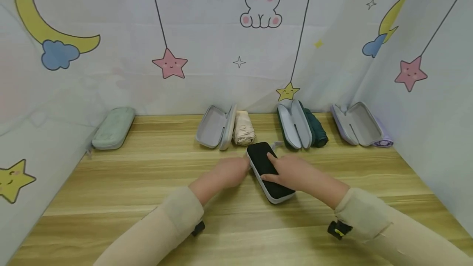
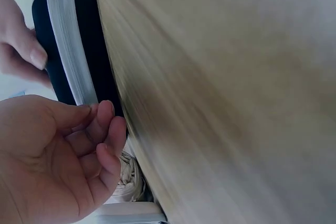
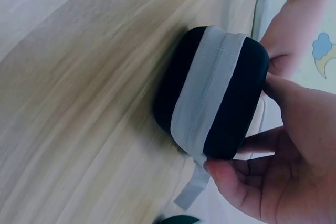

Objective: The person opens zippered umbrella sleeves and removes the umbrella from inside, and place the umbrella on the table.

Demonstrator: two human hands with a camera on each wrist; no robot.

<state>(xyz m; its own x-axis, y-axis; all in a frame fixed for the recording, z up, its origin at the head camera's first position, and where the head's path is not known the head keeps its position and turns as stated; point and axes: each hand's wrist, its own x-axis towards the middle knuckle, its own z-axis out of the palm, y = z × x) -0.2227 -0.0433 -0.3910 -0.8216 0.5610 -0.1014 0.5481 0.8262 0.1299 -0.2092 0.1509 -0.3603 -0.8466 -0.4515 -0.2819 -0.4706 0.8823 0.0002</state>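
Observation:
A closed black zip case (image 1: 275,191) with a pale grey zipper band lies slanted on the wooden table. At its left side my left hand (image 1: 233,170) has thumb and fingertips pinched together on the zipper (image 2: 68,40); any pull tab is hidden between them. My right hand (image 1: 293,171) holds the case from the right, thumb and fingers spread over its black top. In the right wrist view, one finger of that hand curls at the case's edge, near a grey fabric loop (image 3: 192,188).
Along the back stand an open beige case (image 1: 211,128) beside a beige fabric roll (image 1: 244,128), an open dark green case (image 1: 290,124) beside a green roll (image 1: 315,130), and an open lilac case (image 1: 363,124). A closed pale green case (image 1: 114,128) lies back left.

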